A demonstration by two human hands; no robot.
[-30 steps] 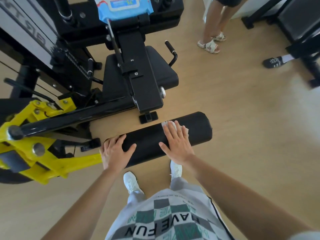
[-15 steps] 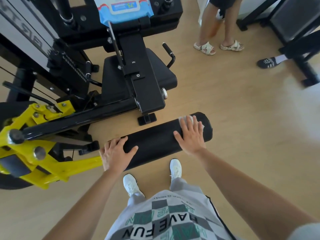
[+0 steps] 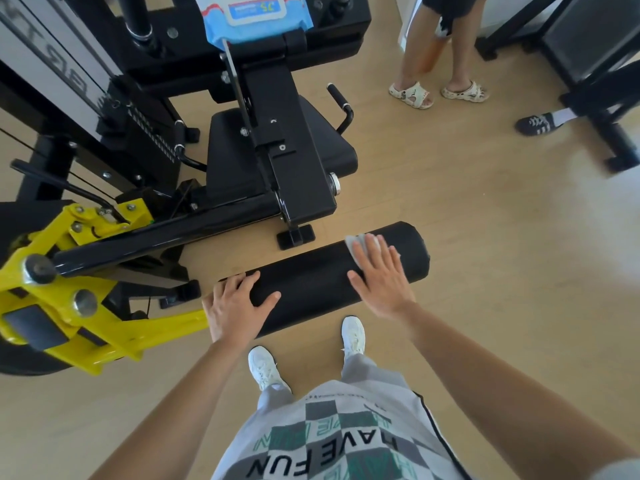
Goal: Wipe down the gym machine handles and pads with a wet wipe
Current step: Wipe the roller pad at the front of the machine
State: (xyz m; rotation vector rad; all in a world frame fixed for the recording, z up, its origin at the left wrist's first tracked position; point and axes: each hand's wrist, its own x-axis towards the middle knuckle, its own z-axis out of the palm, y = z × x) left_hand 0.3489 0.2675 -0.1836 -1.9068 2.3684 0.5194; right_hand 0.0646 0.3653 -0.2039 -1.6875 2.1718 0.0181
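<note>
Black roller pad (image 3: 311, 282), white wet wipe (image 3: 352, 242) under right hand (image 3: 381, 282), fingers (image 3: 375, 252) straight, left hand (image 3: 235, 306) fingers gripping pad

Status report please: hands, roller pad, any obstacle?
Right hand flat, pressing wet wipe on roller pad. Left hand holds pad's left end. Nothing in the wipe's path.

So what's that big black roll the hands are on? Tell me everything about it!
It is a roller pad, a long black cylinder with a smooth, slightly shiny padded-looking cover. It lies sideways above the wooden floor. The left hand grips its end by the yellow arm; the right hand presses a white wet wipe flat on it near the free rounded end.
</note>
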